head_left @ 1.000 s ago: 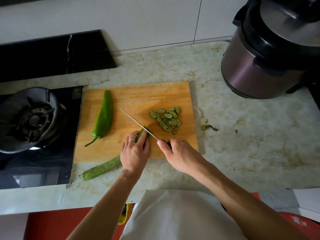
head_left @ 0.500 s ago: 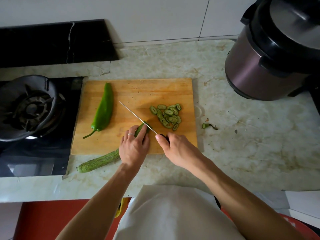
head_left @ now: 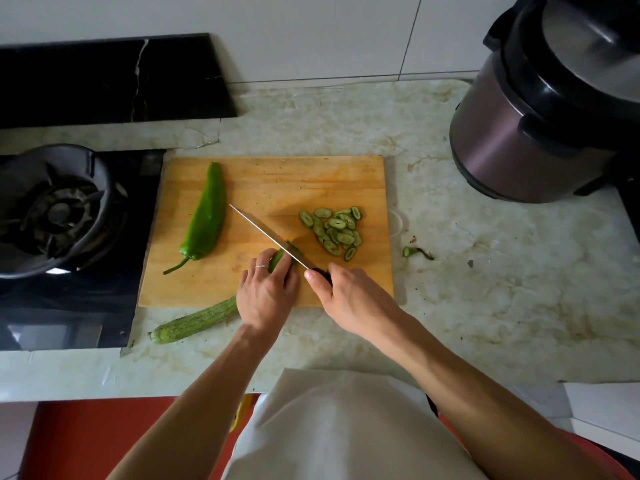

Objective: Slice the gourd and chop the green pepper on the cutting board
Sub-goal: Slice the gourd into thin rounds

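Ridged gourd [head_left: 197,322] laid diagonally across near edge of wooden cutting board [head_left: 277,181], uncut end on marble counter [head_left: 485,289]. Cut end pinned by left hand [head_left: 266,296], fingers curled over it. Knife [head_left: 266,235] gripped by right hand [head_left: 349,296], fingers clamped on handle, blade against gourd. Gourd slices [head_left: 334,232] piled right of blade. Whole green pepper [head_left: 204,218] at board's left. Gas burner [head_left: 59,209] beside board; pressure cooker [head_left: 540,126] far right.

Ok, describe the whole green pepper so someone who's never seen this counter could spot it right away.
Find the wooden cutting board in the middle of the counter, between the gas burner and the cooker. The green pepper lies on the board's left side, uncut, stem pointing toward the person. It is smooth and glossy, unlike the pale, striped gourd and the gourd slices.
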